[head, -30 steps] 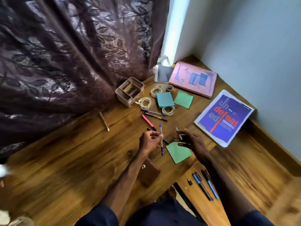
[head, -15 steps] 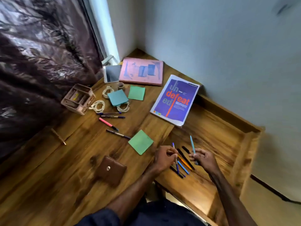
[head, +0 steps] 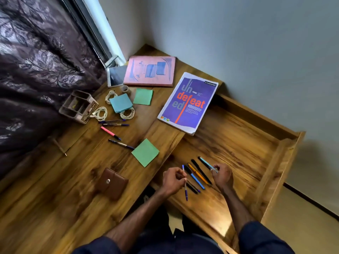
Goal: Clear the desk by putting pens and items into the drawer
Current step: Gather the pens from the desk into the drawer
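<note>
Both hands over the open drawer (head: 244, 143). Left hand (head: 173, 180) fingers closed on a blue pen (head: 185, 184), held above the drawer floor. Right hand (head: 222, 176) fingers pinch one end of a light blue pen (head: 207, 164). Between the hands, several pens already lie in the drawer, incl. an orange pen (head: 198, 174). On the tabletop (head: 55, 198): pink highlighter (head: 108, 132), dark pen (head: 121, 144), two more pens (head: 113, 123), green sticky pad (head: 145, 152), brown wallet (head: 112, 183).
</note>
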### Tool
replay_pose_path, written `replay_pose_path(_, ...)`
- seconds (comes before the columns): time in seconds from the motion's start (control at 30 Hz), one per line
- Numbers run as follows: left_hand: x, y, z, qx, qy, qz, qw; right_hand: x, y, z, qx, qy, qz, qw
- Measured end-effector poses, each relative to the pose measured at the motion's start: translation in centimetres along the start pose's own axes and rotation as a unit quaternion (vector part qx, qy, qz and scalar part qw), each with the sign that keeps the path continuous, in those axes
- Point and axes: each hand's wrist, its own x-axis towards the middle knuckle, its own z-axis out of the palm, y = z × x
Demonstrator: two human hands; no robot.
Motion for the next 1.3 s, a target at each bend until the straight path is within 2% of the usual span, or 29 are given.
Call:
replay_pose_path(0.1,-0.7,-0.4,0.0,-0.014,0.014,-0.018,1.0,1.0,-0.5,0.7,-0.029,-0.043,-0.022,0.998)
replay_pose_path(0.37,-1.6,-1.1,0.5,-0.045,0.025,-0.047,0.998,-0.3,-1.0,2.1,0.0,-0.093,-0.069,0.993)
replay_pose_path(0.6,-2.1,-1.4,0.5,-0.055,0.022,-0.06,0.996,0.1,-3.9,3.4,-0.03,-0.135,-0.114,0.984)
replay_pose_path(0.77,-2.4,-1.6,0.0,-0.063,0.017,-0.059,0.996,-0.1,-3.6,3.2,-0.023,-0.117,-0.116,0.986)
replay_pose_path(0.9,-2.1,-2.0,0.1,-0.074,0.014,-0.062,0.995,-0.5,-3.1,3.6,-0.011,-0.13,-0.162,0.978)
replay_pose_path(1.03,-1.9,-2.2,0.0,-0.083,0.004,-0.061,0.995,-1.1,-3.1,4.9,-0.051,-0.152,-0.199,0.967)
replay_pose_path(1.3,-1.3,-2.2,-0.4,-0.096,0.004,-0.055,0.994,-1.6,-4.5,5.1,-0.047,-0.139,-0.209,0.967)
